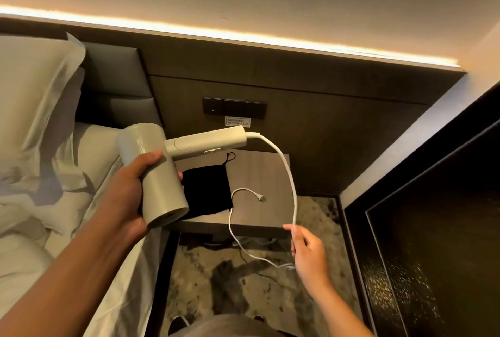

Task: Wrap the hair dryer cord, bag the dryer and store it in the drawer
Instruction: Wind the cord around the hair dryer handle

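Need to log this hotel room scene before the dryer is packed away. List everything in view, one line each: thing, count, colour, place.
pale grey-white plastic hair dryer: one, held up over the bedside table's left edge
white power cord: one, loops from the dryer handle down to the right hand, then back up; plug lies on the table
black fabric drawstring bag: one, flat on the table
grey wood-grain bedside table: one, centre
dark switch panel: one, on the wall above the table
white label: one, below the panel
white pillows: more than one, exact count unclear, on the bed, left
white bed sheet: one, left
patterned carpet: grey-beige, floor
left hand: grips the dryer barrel
right hand: pinches the cord
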A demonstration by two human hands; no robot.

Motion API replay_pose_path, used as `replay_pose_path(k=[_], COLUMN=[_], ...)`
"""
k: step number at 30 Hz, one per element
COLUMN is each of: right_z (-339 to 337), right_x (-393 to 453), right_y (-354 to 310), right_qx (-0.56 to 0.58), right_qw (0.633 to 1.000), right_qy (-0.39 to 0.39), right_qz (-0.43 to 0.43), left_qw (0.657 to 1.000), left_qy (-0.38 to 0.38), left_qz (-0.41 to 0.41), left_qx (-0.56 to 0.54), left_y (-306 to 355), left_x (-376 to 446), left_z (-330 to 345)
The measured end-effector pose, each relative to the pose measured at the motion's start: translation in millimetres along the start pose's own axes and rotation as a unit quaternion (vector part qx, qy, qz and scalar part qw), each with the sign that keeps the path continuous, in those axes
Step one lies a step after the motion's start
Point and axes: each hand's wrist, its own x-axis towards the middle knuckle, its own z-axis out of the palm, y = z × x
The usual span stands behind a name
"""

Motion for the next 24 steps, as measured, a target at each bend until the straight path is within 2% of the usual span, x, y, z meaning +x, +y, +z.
replay_pose_path(k=[4, 6, 10, 14, 21, 24], right_z=[-2.4, -3.2, 0.4, 9.3, 6.8, -0.1], right_x=[-2.7, -1.6, 1.6, -2.8, -2.9, 2.7], right_y=[-8.2, -17.3, -43.9, -79.3, -144.1, -170.7], right_qx=[-0.037, -0.078, -0.184, -0.295, -0.259, -0.277], right_qw=[0.997, 0.993, 0.977, 0.937, 0.925, 0.897], right_qy=[0.063, 0.052, -0.051, -0.136, -0.239, -0.305], right_qz=[-0.033, -0.068, -0.093, -0.128, -0.144, -0.163], left_qw=[0.998, 0.995, 0.982, 0.961, 0.936, 0.934], left_qy=[0.031, 0.044, 0.064, 0.086, 0.063, 0.028], left_qz=[0.038, 0.066, 0.113, 0.156, 0.174, 0.146], left_qx=[0.036, 0.06, 0.135, 0.213, 0.299, 0.324], left_y=[-6.4, -9.2, -14.1, -18.0, -27.5, -26.5], left_x=[0.3, 1.7, 0.5, -3.8, -1.5, -2.2], left_z=[3.0, 3.6, 6.1, 11.5, 8.4, 7.3])
